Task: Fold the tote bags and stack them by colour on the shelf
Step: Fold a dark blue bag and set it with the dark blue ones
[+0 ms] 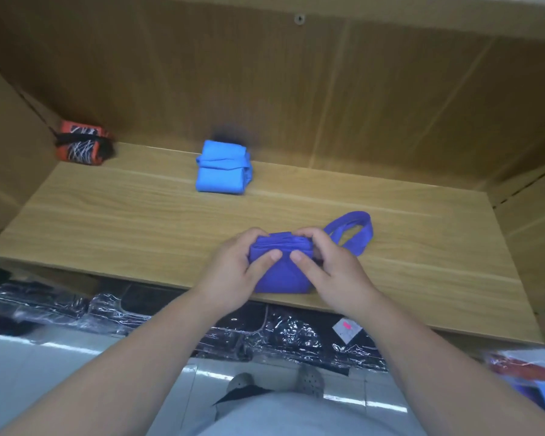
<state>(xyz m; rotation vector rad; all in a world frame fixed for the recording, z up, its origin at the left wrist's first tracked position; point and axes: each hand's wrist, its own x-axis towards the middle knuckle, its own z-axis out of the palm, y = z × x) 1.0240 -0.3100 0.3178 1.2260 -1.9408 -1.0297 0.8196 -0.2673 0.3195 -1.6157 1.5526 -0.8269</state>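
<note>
A dark blue tote bag [282,273], folded into a small packet, lies near the front edge of the wooden shelf [139,221]. My left hand [233,272] grips its left side, thumb on top. On the packet's right side my right hand [331,269] holds it the same way. The bag's handle loop [356,228] sticks out to the right behind my right hand. A folded light blue tote bag [222,168] sits at the back middle of the shelf. Against the back left corner lies a folded orange and black patterned bag [82,147].
Wooden walls close the shelf at the back and both sides. Below its front edge lie dark items in shiny plastic wrap [265,338], one with a small white tag [346,330]. More wrapped packages [529,369] lie at the lower right on the pale floor.
</note>
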